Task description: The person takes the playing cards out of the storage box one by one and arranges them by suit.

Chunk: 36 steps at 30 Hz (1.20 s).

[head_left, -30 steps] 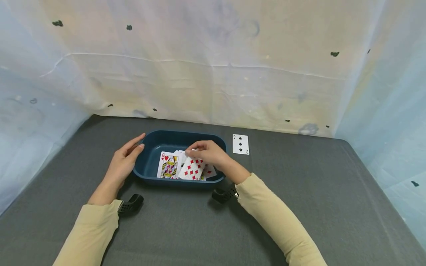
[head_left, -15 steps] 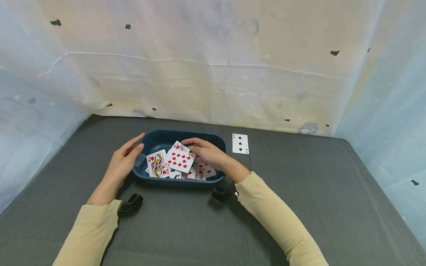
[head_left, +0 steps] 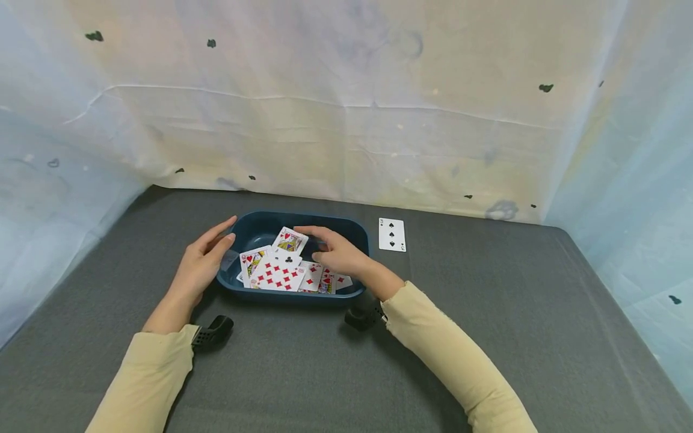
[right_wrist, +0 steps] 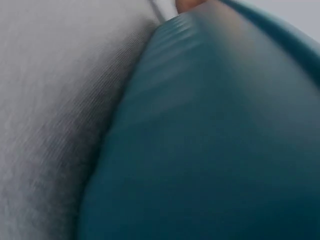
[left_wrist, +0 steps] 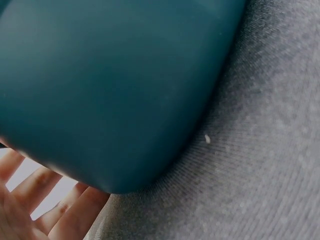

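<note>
Lower and further left than 0.5 s ago, the white paper playing card with red diamonds (head_left: pixel 278 276) lies on the heap, baring a white red-heart face card (head_left: pixel 290 240) just beyond it. From the head view, both are inside the dark teal, round-cornered plastic basin (head_left: pixel 292 297), whose walls seem to keep the loose cards together. The right hand (head_left: pixel 342 255) reaches in beside the face card, fingers loosely extended; it appears released, with nothing visibly pinched. The left hand (head_left: pixel 203 261) is unclenched, straight fingers and thumb at the basin's left end, probably to steady it. A white 3 of spades card (head_left: pixel 392 234) lies on the grey woven cloth (head_left: pixel 303 373), right of the basin and apart, perhaps kept out of the heap. Left wrist view: fingers lie against the outer wall, which fits bracing. Right wrist view: basin wall and cloth fill it, so the right fingers' state cannot be told there.
</note>
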### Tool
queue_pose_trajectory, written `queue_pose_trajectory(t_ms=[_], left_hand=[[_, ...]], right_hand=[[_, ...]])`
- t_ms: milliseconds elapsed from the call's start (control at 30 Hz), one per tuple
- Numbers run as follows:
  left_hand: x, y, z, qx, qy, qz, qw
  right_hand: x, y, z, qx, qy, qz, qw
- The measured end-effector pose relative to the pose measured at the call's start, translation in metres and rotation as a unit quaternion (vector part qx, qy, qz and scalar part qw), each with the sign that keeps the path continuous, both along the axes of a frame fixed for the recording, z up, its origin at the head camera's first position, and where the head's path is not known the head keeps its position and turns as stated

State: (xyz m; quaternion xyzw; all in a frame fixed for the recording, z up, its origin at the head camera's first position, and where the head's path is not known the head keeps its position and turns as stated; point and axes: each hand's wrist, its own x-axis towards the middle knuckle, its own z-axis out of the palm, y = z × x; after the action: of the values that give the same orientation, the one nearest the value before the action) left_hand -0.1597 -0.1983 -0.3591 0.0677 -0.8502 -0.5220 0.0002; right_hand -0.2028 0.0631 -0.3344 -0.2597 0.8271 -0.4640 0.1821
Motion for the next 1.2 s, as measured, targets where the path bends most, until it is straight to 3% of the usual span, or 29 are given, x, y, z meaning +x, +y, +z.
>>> queue_pose_trajectory(t_ms=[67,167,233,333,533,800,933,1067,1133,1200], left_hand=[[0.000,0.001,0.000,0.001,0.001,-0.001,1.0000],[0.000,0.002,0.000,0.000,0.004,-0.001,1.0000],[0.000,0.003,-0.001,-0.001,0.006,-0.001,1.0000],[0.000,0.004,-0.001,-0.002,0.006,0.000,1.0000],[-0.003,0.008,-0.003,0.003,0.007,0.002,1.0000],[-0.006,0.012,-0.004,0.000,0.009,0.001,1.0000],[-0.006,0.014,-0.004,0.008,0.012,-0.007,0.9999],[-0.006,0.016,-0.005,0.012,0.014,-0.011,0.9998],[-0.007,0.017,-0.005,0.011,0.014,-0.011,0.9998],[-0.008,0.016,-0.005,0.011,0.015,-0.013,0.9997]], right_hand=[[0.001,0.000,-0.002,0.033,0.042,-0.029,0.998],[0.002,-0.001,-0.004,0.088,0.064,-0.067,0.992],[0.001,-0.002,-0.006,0.145,0.074,-0.064,0.985],[0.001,-0.005,-0.007,0.201,0.076,-0.025,0.976],[0.003,-0.009,-0.008,0.232,0.071,0.017,0.970],[0.015,-0.029,-0.007,0.271,0.104,-0.025,0.957],[0.015,-0.040,-0.007,0.281,0.079,-0.058,0.955],[0.008,-0.042,-0.008,0.292,0.026,-0.086,0.952],[0.004,-0.041,-0.007,0.278,-0.006,-0.095,0.956],[0.001,-0.039,-0.007,0.230,-0.058,-0.098,0.967]])
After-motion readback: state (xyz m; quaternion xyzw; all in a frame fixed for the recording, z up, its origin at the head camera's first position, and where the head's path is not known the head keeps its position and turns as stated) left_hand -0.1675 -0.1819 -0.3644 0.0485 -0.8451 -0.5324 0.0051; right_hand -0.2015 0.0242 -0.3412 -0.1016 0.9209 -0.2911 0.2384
